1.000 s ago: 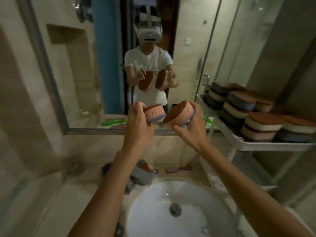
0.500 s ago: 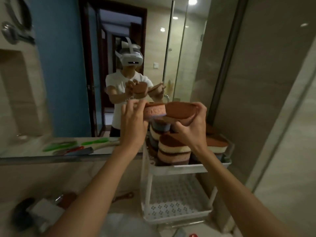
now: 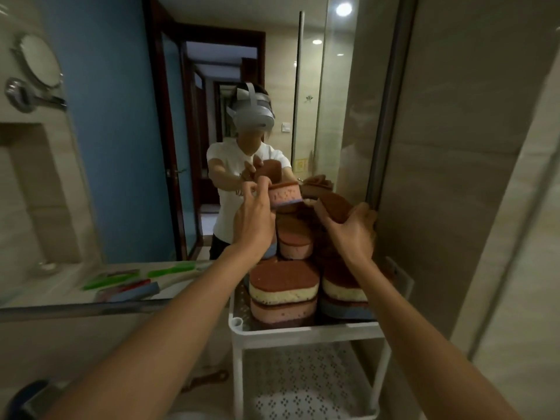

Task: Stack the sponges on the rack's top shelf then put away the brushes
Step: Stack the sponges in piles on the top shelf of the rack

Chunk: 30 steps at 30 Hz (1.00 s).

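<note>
While both arms are reaching out over the rack, I am gripping a pink sponge in my left hand, fingers pinching its near end, so it is hanging level above the rear stacks. My right hand is cupping a brown-topped sponge from below and behind, tilting it with its brown face turned up toward me; the two held sponges are sitting just beside each other, and I cannot tell whether they are touching. Below them, the top shelf of the white rack is already carrying several piles of sponges: at the front left a cream sponge with a brown top is lying on a pink one, at the front right another cream sponge is resting on a blue one, and behind them a taller pink stack is rising under my left hand. Underneath, the perforated lower shelf is showing through the rack's frame. Further left, the mirror is reflecting green brushes and a red and blue one lying on the bench, along with a person in a white shirt wearing a headset and holding two sponges.
</note>
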{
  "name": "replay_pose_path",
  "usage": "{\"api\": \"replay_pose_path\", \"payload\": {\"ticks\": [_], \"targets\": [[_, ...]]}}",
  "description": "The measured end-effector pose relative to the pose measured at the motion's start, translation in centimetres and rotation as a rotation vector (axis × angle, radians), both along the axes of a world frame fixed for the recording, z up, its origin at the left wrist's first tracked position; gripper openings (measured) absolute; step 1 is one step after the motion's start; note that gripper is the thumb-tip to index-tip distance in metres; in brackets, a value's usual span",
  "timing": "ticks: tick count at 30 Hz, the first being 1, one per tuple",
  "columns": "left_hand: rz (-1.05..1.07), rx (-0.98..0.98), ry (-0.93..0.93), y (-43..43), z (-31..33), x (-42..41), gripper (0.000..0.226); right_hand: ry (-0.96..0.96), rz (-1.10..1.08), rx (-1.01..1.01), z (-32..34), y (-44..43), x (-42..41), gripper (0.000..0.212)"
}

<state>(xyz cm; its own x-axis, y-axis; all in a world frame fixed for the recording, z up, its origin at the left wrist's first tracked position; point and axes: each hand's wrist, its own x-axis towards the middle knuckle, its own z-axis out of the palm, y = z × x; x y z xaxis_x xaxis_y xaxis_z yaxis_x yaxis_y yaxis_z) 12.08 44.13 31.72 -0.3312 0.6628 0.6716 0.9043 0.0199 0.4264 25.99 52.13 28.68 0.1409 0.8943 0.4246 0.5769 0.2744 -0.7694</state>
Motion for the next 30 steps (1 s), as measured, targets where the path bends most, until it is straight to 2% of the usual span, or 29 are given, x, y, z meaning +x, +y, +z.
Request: {"api": "replay_pose_path", "payload": {"ticks": [4,8,13,16,18,21,24,25,27,28,30], "targets": [[-0.036,-0.028,-0.069,1.2,-0.9,-0.3,0.038,-0.192,-0.001,-0.030,-0.3,0.4,-0.6,0.083],[-0.066,-0.040,-0.131,1.7,-1.8,-0.7,0.035,-0.345,0.022,-0.036,-0.7,0.1,-1.1,0.067],[-0.060,-0.067,-0.152,1.8,-2.6,-0.9,0.034,-0.454,0.063,-0.055,-0.4,-0.4,-0.9,0.055],[-0.056,-0.055,-0.142,1.8,-2.8,-1.0,0.034,-0.496,0.100,-0.044,0.2,-0.8,-0.8,0.038],[-0.070,-0.049,-0.149,2.0,-2.9,-1.1,0.035,-0.500,0.121,-0.023,0.3,-1.2,-0.6,0.031],[-0.105,-0.032,-0.139,2.2,-3.0,-1.1,0.037,-0.480,0.156,-0.027,0.3,-1.3,-0.4,0.033],[-0.163,-0.016,-0.073,2.2,-2.5,-0.6,0.040,-0.382,0.186,0.084,0.5,-1.3,0.0,0.028],[-0.174,-0.023,-0.029,2.2,-2.2,-0.4,0.042,-0.296,0.227,0.136,0.7,-1.5,0.2,0.030],[-0.168,-0.030,0.073,2.2,-1.5,0.3,0.043,-0.124,0.371,0.194,1.1,-2.2,0.6,0.047],[-0.167,-0.030,0.112,2.2,-1.1,0.6,0.044,-0.082,0.444,0.214,1.3,-2.4,0.8,0.054],[-0.181,-0.039,0.159,2.5,-0.5,1.3,0.046,-0.114,0.505,0.261,1.7,-2.3,1.3,0.057]]}}
